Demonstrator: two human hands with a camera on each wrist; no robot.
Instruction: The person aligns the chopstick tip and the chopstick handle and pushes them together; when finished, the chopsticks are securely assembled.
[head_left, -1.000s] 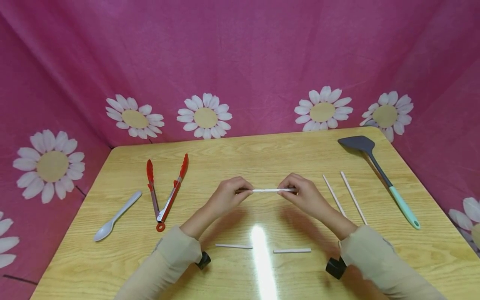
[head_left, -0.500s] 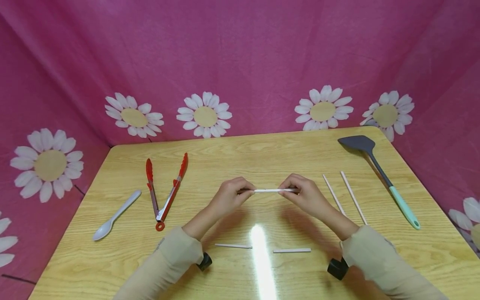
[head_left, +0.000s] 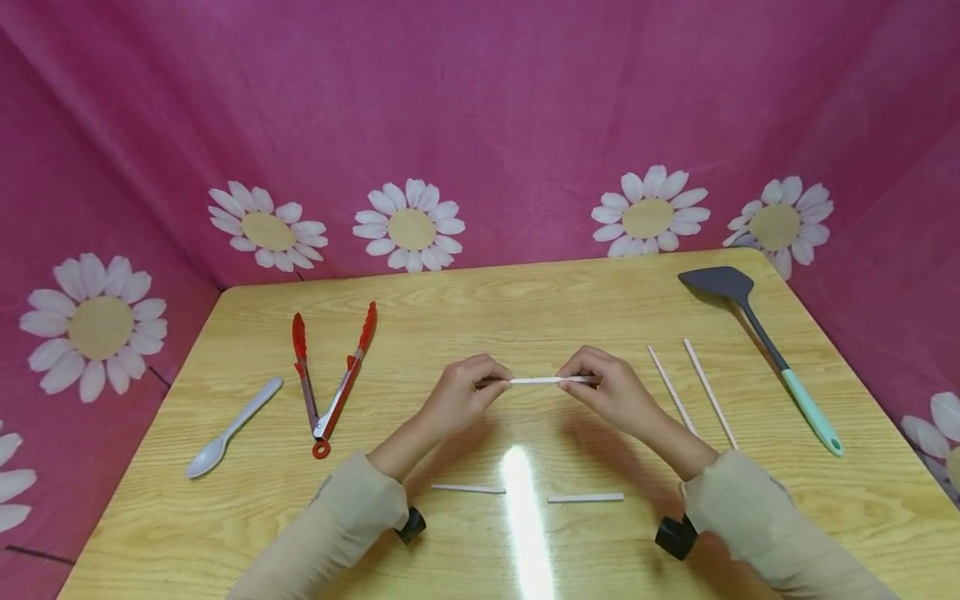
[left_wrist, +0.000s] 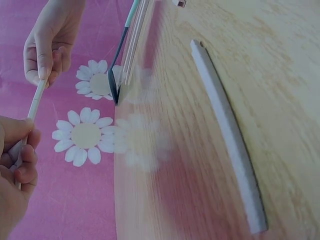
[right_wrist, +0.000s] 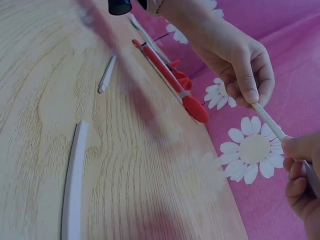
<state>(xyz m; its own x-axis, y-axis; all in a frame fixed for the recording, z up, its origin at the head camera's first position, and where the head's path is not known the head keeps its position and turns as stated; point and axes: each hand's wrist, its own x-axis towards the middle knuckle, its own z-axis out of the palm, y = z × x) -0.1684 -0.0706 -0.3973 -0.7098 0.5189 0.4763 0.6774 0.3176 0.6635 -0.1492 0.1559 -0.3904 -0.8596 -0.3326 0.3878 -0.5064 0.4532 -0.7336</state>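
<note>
In the head view a thin white stick (head_left: 536,381) is held level above the table's middle. My left hand (head_left: 461,392) pinches its left end between thumb and fingers, and my right hand (head_left: 611,392) pinches the right end. A short stretch shows between the hands, with a faint mark across it; both ends are hidden in the fingers. The left wrist view shows this stick (left_wrist: 36,100) straight from hand to hand. Closer to me, two short white stick pieces (head_left: 468,489) lie apart on the table, the right piece (head_left: 586,498) beside a bright reflection.
Red-tipped tongs (head_left: 330,400) lie spread on the left, beside a pale plastic spoon (head_left: 234,429). On the right are two long white sticks (head_left: 711,392) and a grey spatula (head_left: 765,337) with a mint handle. A pink flowered curtain (head_left: 517,125) borders the wooden table (head_left: 480,312).
Both hands keep their pinch on the stick. The left hand has shifted very slightly right, so the visible stretch of stick is a little shorter. The things on the table stay put.
</note>
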